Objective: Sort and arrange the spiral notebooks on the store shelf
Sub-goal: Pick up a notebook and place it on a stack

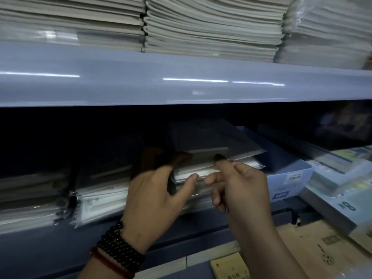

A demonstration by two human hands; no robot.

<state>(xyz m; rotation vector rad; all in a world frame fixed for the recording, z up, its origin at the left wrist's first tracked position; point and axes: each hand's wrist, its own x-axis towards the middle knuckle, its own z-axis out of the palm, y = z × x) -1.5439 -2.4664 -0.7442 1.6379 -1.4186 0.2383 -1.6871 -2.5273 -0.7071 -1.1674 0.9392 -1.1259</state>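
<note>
Head view, glossy plastic-wrapped notebooks [217,143], left hand [153,192] gripping, right hand [243,190] pinching

Blue-grey shelf [141,83], black bead bracelet [118,244]

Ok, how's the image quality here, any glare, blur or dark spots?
Head view: the lower shelf recess is underexposed, the middle notebook stack showing only dark covers and pale edges; head view: light streaks glare on the glossy shelf lip; head view: the left hand blurs into shadow at its fingertips, the right hand is sharper; the wide lens bows the lip.
</note>
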